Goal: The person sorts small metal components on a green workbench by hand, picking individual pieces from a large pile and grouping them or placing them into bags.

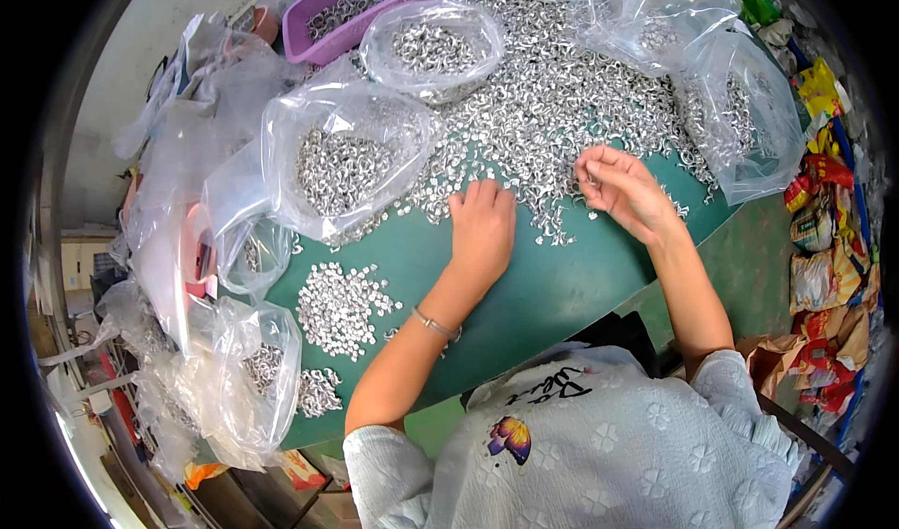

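A broad heap of small silvery curved metal pieces (pixel 552 89) covers the far part of the green table (pixel 552 295). My left hand (pixel 482 234), palm down, rests at the near edge of that heap. Its fingers are curled close together, with the tips down among the pieces; what lies under them is hidden. Farther right, my right hand (pixel 620 192) is raised just over the heap's near right edge. Thumb and forefinger are pinched together, and whatever is between them is too small to name. Left of my left forearm lies a separate pile of small flat silvery pieces (pixel 339 309).
Clear plastic bags of metal pieces stand at the left (pixel 342 168), far middle (pixel 435 47) and right (pixel 744 122). Behind them is a purple basket (pixel 300 33). A small cluster of pieces (pixel 320 391) lies by the near-left bag (pixel 267 370). Colourful packaging (pixel 824 276) fills the far right.
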{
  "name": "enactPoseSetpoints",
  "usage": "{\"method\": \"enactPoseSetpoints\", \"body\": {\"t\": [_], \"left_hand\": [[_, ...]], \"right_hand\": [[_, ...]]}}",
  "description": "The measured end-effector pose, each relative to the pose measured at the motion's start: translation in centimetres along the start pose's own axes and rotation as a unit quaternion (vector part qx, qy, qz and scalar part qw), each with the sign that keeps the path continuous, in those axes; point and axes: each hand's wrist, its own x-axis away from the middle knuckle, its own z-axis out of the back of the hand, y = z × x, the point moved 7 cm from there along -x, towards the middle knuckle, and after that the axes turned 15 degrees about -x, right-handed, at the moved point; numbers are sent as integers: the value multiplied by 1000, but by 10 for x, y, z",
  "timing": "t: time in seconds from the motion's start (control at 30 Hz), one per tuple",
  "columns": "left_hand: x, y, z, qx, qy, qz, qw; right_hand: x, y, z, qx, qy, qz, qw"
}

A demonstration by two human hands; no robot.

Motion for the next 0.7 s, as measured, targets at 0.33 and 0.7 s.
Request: {"method": "enactPoseSetpoints", "body": {"t": [0.33, 0.7], "left_hand": [[-34, 29, 46, 133, 13, 49, 990], [-6, -12, 46, 128, -43, 122, 983]], "right_hand": [[-14, 40, -21, -193, -24, -99, 976], [-173, -143, -19, -295, 112, 151, 937]]}}
